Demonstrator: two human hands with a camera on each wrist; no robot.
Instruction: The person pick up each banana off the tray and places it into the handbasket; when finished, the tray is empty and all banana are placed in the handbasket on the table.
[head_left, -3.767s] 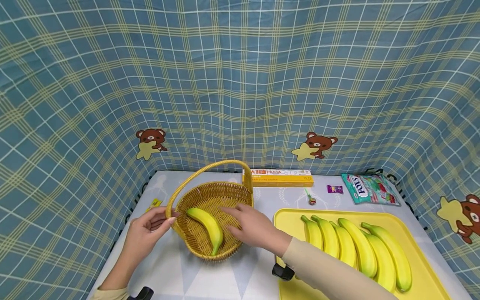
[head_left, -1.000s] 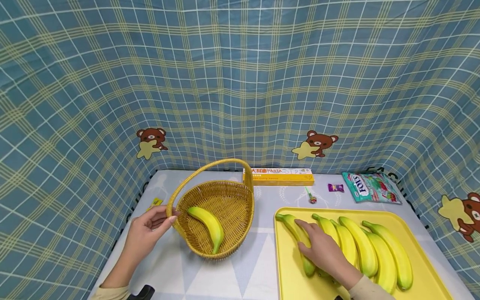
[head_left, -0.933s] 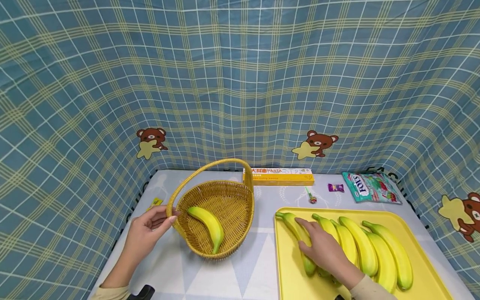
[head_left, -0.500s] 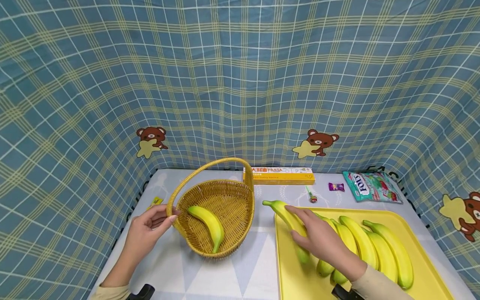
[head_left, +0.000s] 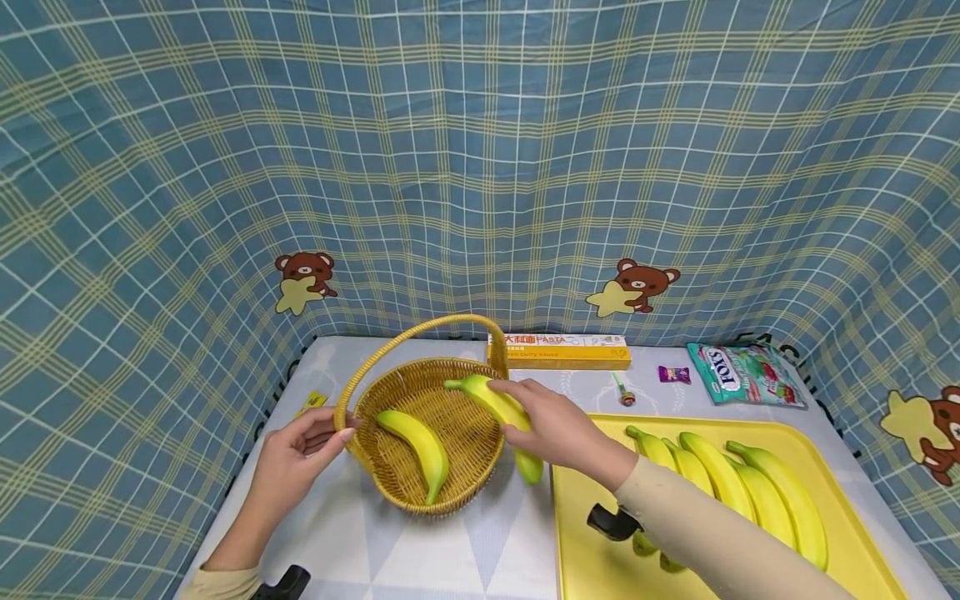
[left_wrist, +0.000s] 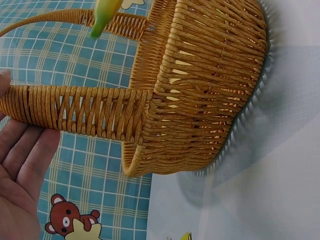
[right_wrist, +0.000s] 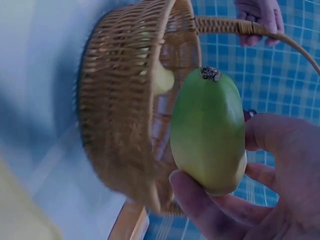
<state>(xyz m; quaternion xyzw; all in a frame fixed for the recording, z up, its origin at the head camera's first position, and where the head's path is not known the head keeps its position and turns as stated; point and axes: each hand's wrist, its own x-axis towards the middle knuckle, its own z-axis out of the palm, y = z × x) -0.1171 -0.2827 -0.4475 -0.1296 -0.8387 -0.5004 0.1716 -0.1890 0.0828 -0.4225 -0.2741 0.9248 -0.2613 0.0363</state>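
A wicker basket point(head_left: 390, 492) with a tall arched handle stands on the table, left of centre. One banana point(head_left: 420, 450) lies inside it. My left hand point(head_left: 288, 462) pinches the left side of the handle between thumb and fingers, which also shows in the left wrist view. My right hand point(head_left: 551, 421) grips a second banana point(head_left: 498, 406) by its middle, its stem over the basket and its lower end beyond the right rim. In the right wrist view, the held banana point(right_wrist: 207, 130) points its blunt green end at the camera, with the fingers around its side.
A yellow tray point(head_left: 592, 575) on the right bears several bananas point(head_left: 720, 475) in a row, partly behind my right sleeve. Along the back lie a pasta box point(head_left: 558, 354), a lollipop point(head_left: 625, 393), a purple candy point(head_left: 673, 374) and a teal candy bag point(head_left: 742, 375). A checked curtain point(head_left: 480, 167) hangs behind.
My right hand has gone from the basket to the tray, picked up the leftmost banana and carried it left to the basket's right rim. My left hand has stayed on the handle.
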